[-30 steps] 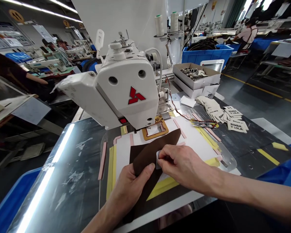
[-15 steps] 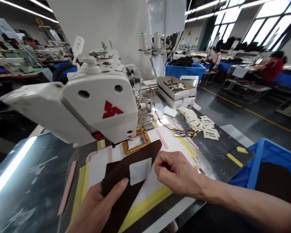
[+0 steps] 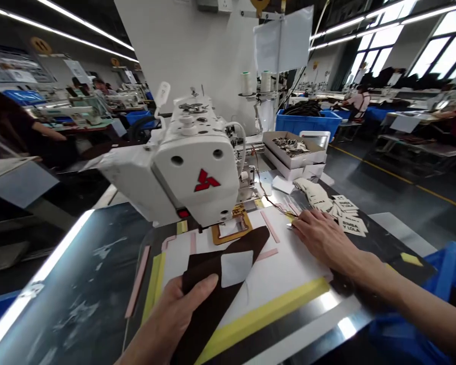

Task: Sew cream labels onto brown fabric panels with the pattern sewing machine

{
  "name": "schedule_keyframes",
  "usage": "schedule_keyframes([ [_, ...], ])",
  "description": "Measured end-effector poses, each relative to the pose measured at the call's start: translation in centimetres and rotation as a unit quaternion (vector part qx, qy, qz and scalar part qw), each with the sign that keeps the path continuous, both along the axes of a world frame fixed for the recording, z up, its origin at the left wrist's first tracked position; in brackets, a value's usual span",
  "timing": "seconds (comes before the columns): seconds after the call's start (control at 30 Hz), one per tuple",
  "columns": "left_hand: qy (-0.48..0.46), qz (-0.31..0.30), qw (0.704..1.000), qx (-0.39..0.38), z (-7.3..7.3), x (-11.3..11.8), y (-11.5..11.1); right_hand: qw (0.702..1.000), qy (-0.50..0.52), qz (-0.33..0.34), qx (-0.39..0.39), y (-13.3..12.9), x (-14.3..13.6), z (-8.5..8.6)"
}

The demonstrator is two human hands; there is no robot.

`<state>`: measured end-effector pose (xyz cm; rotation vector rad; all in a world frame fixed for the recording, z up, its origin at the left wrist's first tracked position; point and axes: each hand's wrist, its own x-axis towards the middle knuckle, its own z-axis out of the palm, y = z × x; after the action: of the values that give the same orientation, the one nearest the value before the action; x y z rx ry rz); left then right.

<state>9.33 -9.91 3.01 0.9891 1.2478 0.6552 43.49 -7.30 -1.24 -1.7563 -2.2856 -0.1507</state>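
My left hand [image 3: 175, 309] grips a dark brown fabric piece [image 3: 205, 317], thumb on top and the other fingers hidden underneath. A white rectangular patch [image 3: 236, 268] lies on the fabric just beyond my thumb. Across the work surface, my right hand [image 3: 321, 235] has its fingers closed over small thread snips [image 3: 290, 226]; only their metal tip shows, and the rest is covered by the hand. The white sewing machine [image 3: 197, 157] stands ahead, with a brown-yellow frame [image 3: 216, 235] under its head, close to the fabric's far edge.
Printed labels [image 3: 351, 224] lie spread to the right of my right hand. Behind them stands an open carton [image 3: 307, 159] of small pieces. Yellow tape [image 3: 266, 317] edges the white sheet [image 3: 285, 276]. A blue crate [image 3: 446, 274] sits at the right, and a person [image 3: 359, 101] sits farther off.
My right hand has moved from beside the fabric, out to the right and forward onto the snips. My left hand still holds the fabric. The view has shifted left and up.
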Motion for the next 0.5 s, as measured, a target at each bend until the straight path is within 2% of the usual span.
schedule_keyframes([
  [0.13,-0.060,-0.016,0.997,-0.041,0.1,-0.4,0.4,0.999,0.023,0.036,0.014,0.1,-0.3,-0.4],
  [0.23,-0.048,-0.021,0.998,-0.046,-0.2,-0.7,0.6,0.995,0.068,0.076,0.004,-0.1,-2.2,0.5],
  [0.3,-0.036,-0.030,0.998,-0.043,-0.4,-0.8,0.5,0.980,0.152,0.118,-0.050,-0.4,-4.5,1.7],
  [0.37,-0.029,-0.040,0.998,-0.045,-0.5,-0.8,0.5,0.949,0.240,0.159,-0.129,-0.7,-7.1,3.0],
  [0.43,-0.032,-0.042,0.997,-0.053,-0.4,-0.9,0.4,0.929,0.273,0.178,-0.174,-0.6,-9.2,3.9],
  [0.5,-0.042,-0.036,0.997,-0.062,-0.4,-0.9,0.3,0.928,0.276,0.174,-0.182,-0.5,-10.5,4.2],
])
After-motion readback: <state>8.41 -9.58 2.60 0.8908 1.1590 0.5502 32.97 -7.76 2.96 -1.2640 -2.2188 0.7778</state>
